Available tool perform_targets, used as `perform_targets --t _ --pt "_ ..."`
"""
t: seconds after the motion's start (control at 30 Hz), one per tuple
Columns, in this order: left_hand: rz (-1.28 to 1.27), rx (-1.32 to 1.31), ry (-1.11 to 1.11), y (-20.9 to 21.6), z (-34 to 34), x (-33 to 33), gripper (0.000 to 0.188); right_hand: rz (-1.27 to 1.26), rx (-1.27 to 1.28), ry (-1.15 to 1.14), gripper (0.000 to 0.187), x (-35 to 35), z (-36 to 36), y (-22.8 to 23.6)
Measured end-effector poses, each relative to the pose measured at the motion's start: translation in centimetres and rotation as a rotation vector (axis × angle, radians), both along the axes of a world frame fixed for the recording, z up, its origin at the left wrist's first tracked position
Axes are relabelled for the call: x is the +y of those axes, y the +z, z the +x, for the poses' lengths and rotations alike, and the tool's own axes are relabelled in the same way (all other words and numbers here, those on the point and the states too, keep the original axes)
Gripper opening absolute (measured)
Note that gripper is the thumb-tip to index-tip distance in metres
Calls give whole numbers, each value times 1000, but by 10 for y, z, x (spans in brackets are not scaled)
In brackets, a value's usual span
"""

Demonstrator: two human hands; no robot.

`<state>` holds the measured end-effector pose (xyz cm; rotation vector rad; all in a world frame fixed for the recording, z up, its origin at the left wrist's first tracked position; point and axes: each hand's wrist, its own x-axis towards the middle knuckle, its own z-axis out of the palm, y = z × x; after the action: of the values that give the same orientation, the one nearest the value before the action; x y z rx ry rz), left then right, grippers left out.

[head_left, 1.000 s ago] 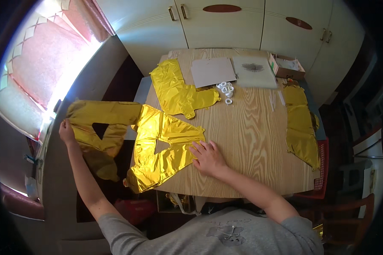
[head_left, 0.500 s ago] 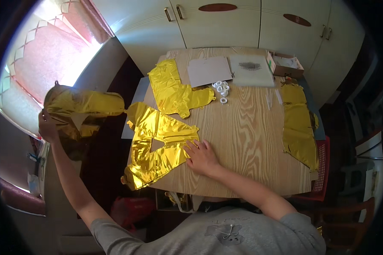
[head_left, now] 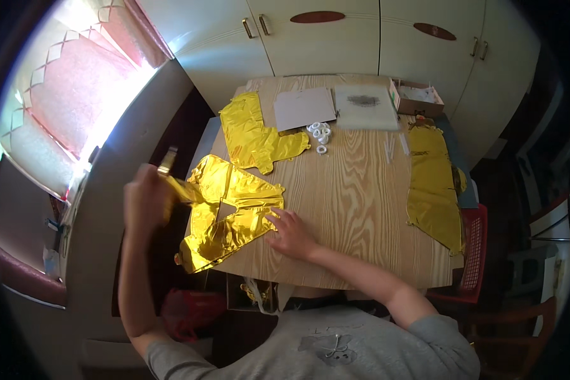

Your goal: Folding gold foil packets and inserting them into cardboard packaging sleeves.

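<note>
Off the table's left edge, my left hand [head_left: 144, 197] is closed on a strip of gold foil balloon [head_left: 185, 189], seen edge-on. Motion blur softens the fingers. That strip runs up to a flat, shiny foil balloon [head_left: 234, 177] with a hole in its middle; whether the two are joined is hard to see. My right hand [head_left: 291, 234] lies with fingers apart on this flat balloon's right edge, against the wood-grain table [head_left: 342, 209]. Farther back rests another flat gold balloon [head_left: 253, 130], its arms at an angle.
Small white tape rolls [head_left: 320, 132] sit beside grey card [head_left: 304, 107] and a pale sheet [head_left: 366, 107]. An open box [head_left: 418, 96] stands at the back right. More gold foil [head_left: 432, 183] lines the right edge, above a red basket [head_left: 475, 253]. White sticks [head_left: 388, 149] lie nearby.
My left hand has swung right toward the table, bringing the held foil balloon from near the window and folding it together. My right hand stays on the flat balloon. The view has shifted slightly.
</note>
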<state>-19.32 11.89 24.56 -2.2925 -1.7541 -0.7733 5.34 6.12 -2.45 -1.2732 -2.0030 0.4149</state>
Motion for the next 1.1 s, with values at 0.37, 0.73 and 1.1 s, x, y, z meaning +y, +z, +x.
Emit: perform_targets --t 0.37,0.73,1.1 --pt "-1219 -842 -546 -129 180 -63 16 -559 1084 245 99 -98 70 48" --pt "-539 -130 -1083 -182 245 -24 45 -729 912 -238 55 -86 195 32" --pt "-379 324 -896 -240 221 -17 72 -60 -522 -311 47 -93 220 66"
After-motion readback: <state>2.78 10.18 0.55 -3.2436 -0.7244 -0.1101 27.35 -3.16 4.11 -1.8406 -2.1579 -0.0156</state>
